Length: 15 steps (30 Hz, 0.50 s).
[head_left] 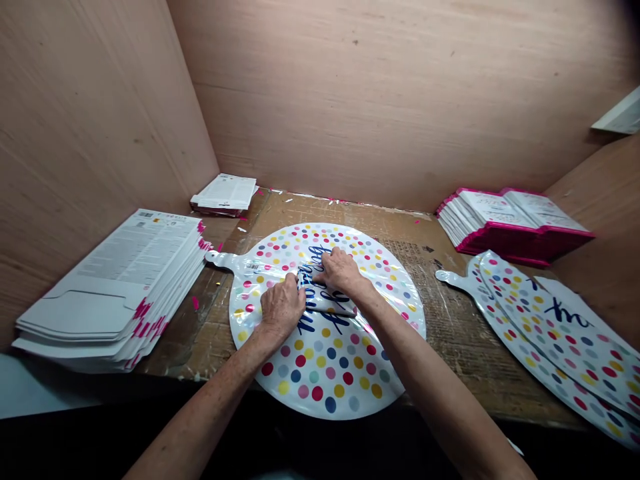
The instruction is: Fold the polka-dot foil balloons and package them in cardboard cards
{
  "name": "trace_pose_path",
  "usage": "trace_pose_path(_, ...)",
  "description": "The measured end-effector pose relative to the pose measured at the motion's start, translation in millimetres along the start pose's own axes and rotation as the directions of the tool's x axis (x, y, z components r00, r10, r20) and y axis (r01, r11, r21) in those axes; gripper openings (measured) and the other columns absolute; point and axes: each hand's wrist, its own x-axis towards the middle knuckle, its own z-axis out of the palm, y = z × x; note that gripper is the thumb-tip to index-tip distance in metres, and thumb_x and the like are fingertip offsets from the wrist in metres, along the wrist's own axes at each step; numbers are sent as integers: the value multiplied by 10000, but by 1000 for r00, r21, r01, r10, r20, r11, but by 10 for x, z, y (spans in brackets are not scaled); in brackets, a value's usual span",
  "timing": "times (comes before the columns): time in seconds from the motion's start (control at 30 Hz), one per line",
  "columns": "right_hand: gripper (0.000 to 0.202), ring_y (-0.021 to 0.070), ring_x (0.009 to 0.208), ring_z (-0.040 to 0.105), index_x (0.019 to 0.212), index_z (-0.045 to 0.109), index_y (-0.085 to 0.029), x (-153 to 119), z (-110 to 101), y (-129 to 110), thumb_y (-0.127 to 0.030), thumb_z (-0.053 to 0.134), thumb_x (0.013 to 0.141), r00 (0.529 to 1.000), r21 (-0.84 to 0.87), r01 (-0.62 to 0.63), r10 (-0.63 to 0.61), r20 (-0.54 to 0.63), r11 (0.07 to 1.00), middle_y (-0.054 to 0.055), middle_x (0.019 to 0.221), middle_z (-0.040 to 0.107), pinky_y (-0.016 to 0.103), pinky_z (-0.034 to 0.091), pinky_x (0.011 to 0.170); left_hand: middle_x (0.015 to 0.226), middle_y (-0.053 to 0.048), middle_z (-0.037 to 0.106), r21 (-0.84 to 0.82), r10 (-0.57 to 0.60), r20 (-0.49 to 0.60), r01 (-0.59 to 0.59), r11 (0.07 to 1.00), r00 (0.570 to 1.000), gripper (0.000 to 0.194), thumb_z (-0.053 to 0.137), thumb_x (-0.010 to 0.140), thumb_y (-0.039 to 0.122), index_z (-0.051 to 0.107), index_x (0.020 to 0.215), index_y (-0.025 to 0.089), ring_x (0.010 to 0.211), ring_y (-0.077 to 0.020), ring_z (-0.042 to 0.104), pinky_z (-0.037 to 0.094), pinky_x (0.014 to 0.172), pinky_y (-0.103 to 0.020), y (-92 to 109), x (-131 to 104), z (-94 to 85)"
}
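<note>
A flat, round foil balloon (330,373) with coloured dots and dark blue lettering lies in front of me, its white tail pointing left. Both hands work at its middle, where the foil is creased and a fold is raised. My left hand (283,305) has its fingers closed on the foil left of the lettering. Just right of it and a little farther back, my right hand (341,270) is closed over the lettering, its fingertips curled down onto the foil. The front edge of the balloon hangs over the table edge.
Flat printed card sleeves (115,267) are stacked at the left, with a smaller stack (227,192) behind. Pink-edged packs (505,217) sit at the back right. More dotted balloons (560,333) lie at the right. Wooden panels (375,100) enclose the cardboard-covered table (450,360).
</note>
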Motion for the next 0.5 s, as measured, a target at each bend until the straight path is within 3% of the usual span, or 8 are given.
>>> trace_pose_path(0.07,298,248,1007,587,1034,667,-155,27,-23,-10,-366,691,826,998,18,56,-57,37,998,146,1151,628,290,427,769,957,-121,717,-57,24,-62,-28,998,998,309,485,918,346,612,1141,172,964,-292,662,489,798,-369,-67,-24,5)
trace_pose_path(0.17,234,189,884,609,1050,631,-214,-115,-17,-25,-397,590,910,986,100,164,-167,15,981,53,999,678,257,403,692,1100,-139,690,-241,7,-261,-72,968,965,448,553,877,466,589,1192,149,1037,-285,633,485,850,-363,-195,-71,1)
trace_pose_path(0.2,228,182,863,612,1067,617,-225,-195,-1,-48,-396,573,923,977,142,211,-212,-13,967,38,971,683,256,397,687,1079,-131,696,-330,-11,-272,-83,940,962,455,539,877,499,604,1157,146,994,-268,646,494,820,-343,-234,-92,-8)
trace_pose_path(0.3,272,181,871,613,1138,579,-227,-438,82,-186,-373,593,909,946,297,323,-304,-109,899,43,1004,682,258,393,706,823,-63,716,-564,-12,-167,-85,822,986,388,471,900,498,659,940,161,733,-193,663,489,638,-269,-323,-193,-76)
trace_pose_path(0.37,237,173,821,602,1059,599,-215,-565,150,-294,-404,560,922,935,400,350,-340,-100,847,40,945,677,255,385,676,731,-32,707,-637,-20,-154,-84,766,988,354,532,862,484,667,931,164,662,-173,655,477,596,-245,-392,-294,-163)
trace_pose_path(0.43,275,152,704,561,870,605,-203,-662,214,-355,-445,496,945,919,481,372,-388,-71,794,17,790,642,251,357,618,714,-22,714,-647,-46,-166,-73,759,985,379,594,819,496,667,990,166,653,-173,665,487,606,-242,-521,-400,-292)
trace_pose_path(0.5,339,136,628,510,737,563,-200,-739,272,-329,-454,475,942,906,524,393,-416,-79,756,-4,688,586,252,333,590,760,-33,730,-555,-82,-225,-58,830,971,377,562,845,506,668,1001,180,683,-183,677,499,640,-253,-734,-488,-465)
